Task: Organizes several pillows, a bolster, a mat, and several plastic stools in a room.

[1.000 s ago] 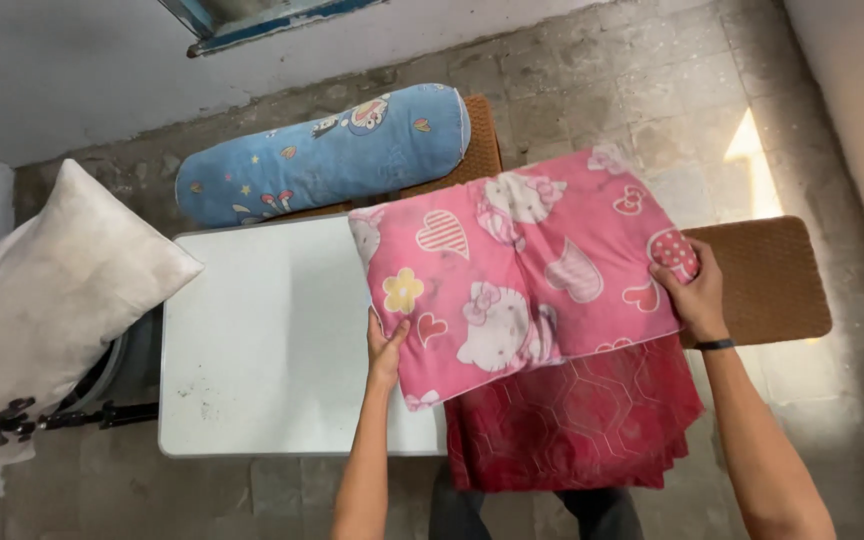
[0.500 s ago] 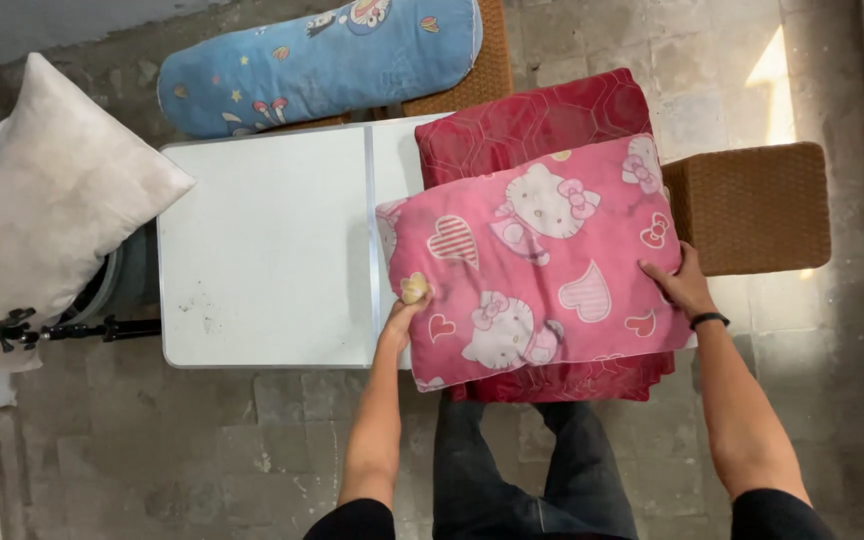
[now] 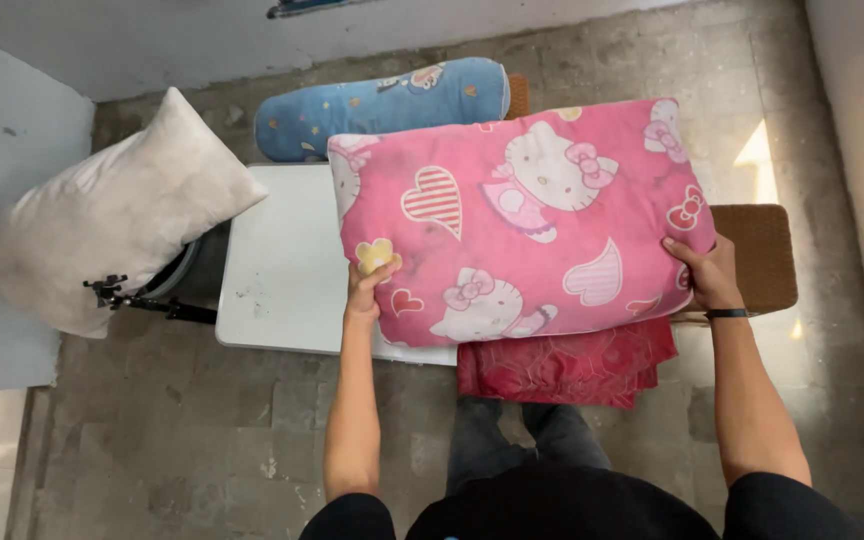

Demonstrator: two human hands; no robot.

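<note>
- Pink, cartoon-printed pillow (image 3: 522,225) lies over the white table (image 3: 287,270), covering its right part.
- My left hand (image 3: 367,290) clutches the pillow's near-left corner.
- My right hand (image 3: 704,272) grips its right edge, fingers curled on the fabric.
- Red cloth (image 3: 564,362) hangs from under the pillow's near side.
- A blue bolster (image 3: 377,108) lies beyond the table; a white pillow (image 3: 117,215) sits left.

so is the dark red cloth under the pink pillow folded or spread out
Folded, as far as shows: the dark red cloth lies in stacked layers at the white table's front edge, mostly hidden under the pink pillow.
</note>
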